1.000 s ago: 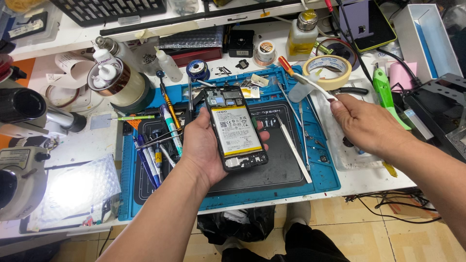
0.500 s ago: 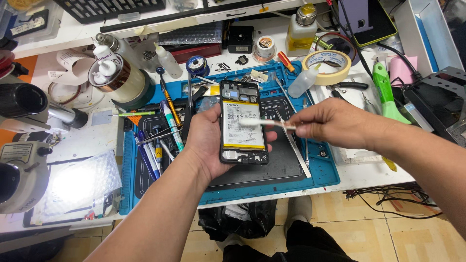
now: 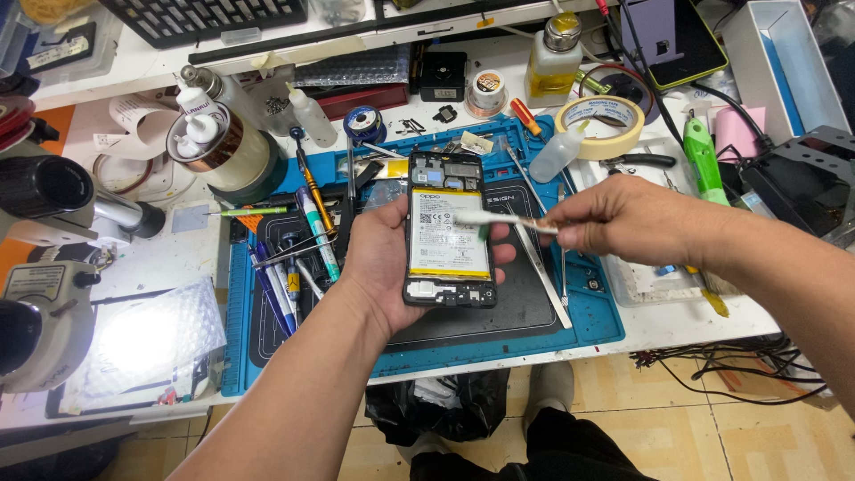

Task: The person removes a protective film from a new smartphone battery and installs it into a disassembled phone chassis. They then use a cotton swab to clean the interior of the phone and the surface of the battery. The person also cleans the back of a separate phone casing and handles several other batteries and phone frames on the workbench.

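My left hand [image 3: 383,258] holds an opened smartphone [image 3: 450,232] with its back cover off, so the white and yellow battery shows. It sits above the blue repair mat [image 3: 419,352]. My right hand [image 3: 623,218] pinches a thin white and grey flat strip [image 3: 499,219], whose free end lies over the middle of the battery. Whether the strip touches the battery I cannot tell.
Screwdrivers and tweezers [image 3: 303,240] lie on the mat's left side. A tape roll [image 3: 598,125], squeeze bottles [image 3: 557,153], a green tool [image 3: 704,160] and a clear parts tray [image 3: 659,276] crowd the right. A microscope [image 3: 44,267] stands at left. Cables [image 3: 739,365] trail below the bench edge.
My right hand came in from the right with the strip and brought its end over the phone's battery. The phone has tilted slightly more upright in my left hand.
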